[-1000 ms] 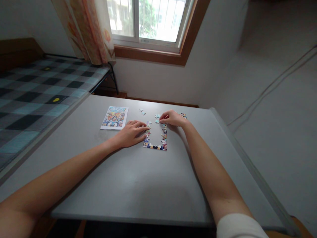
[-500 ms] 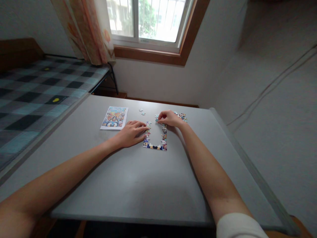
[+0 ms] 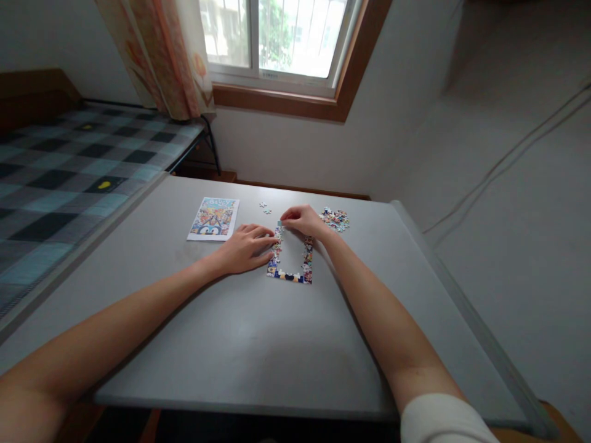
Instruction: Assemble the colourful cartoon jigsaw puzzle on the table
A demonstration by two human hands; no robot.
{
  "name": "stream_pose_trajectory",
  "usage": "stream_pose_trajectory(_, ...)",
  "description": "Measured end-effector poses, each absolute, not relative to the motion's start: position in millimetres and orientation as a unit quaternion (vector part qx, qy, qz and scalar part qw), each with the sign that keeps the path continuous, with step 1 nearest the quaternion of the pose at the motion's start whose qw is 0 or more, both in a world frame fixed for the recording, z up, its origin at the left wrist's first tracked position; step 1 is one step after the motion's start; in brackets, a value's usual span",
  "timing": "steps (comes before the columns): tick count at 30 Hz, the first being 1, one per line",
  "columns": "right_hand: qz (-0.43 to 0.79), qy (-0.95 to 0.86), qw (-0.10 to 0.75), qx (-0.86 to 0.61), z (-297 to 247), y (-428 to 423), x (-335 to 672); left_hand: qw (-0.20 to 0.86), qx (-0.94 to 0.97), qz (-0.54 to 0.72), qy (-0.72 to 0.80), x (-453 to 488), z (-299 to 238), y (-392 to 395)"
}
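Observation:
On the grey table lies a partly joined jigsaw puzzle border, with a left side, a bottom row and a right side around bare tabletop. My left hand rests flat with its fingers apart, the fingertips touching the border's left side. Pinched in the fingers of my right hand is a small light-blue puzzle piece, held at the top end of the left side. My right hand partly hides the upper right of the border.
A printed picture sheet lies left of my left hand. Loose puzzle pieces sit behind the border, and a pile of pieces lies at the right. A checkered bed adjoins the table on the left; a wall stands right.
My right hand has moved left with the puzzle piece, from above the border's gap to the top of its left side. More of the pile shows now. My left hand has barely moved.

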State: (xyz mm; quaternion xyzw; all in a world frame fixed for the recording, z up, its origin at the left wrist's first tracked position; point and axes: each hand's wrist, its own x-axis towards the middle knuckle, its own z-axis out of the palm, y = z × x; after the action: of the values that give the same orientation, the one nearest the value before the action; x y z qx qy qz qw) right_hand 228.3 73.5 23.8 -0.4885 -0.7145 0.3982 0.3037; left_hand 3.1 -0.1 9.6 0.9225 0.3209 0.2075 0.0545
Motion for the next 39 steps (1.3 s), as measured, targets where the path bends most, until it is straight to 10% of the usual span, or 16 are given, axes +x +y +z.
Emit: stream_pose_trajectory(39, 0.285, -0.761, 0.249, -0.527, 26, 64, 219, 0.070, 0.926, 0.215, 0.301, 5, 12, 0)
